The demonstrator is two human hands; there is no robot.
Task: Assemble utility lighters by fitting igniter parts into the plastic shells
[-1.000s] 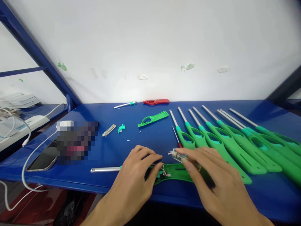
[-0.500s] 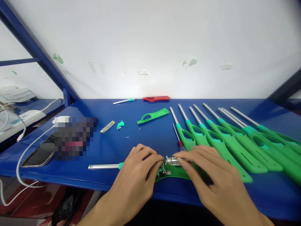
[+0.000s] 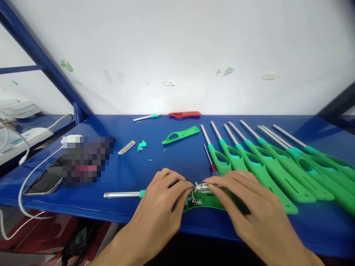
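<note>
Head view: a clear cartridge (image 3: pixel 203 187) is gripped by the right hand (image 3: pixel 249 208), between thumb and fingers, just above an open green casing (image 3: pixel 211 202) at the near middle of the table (image 3: pixel 183 162). The left hand (image 3: pixel 164 203) is bent over the casing, fingertips drawn together; whether anything is pinched cannot be told. In the casing, a bent wire (image 3: pixel 193 198) is exposed.
</note>
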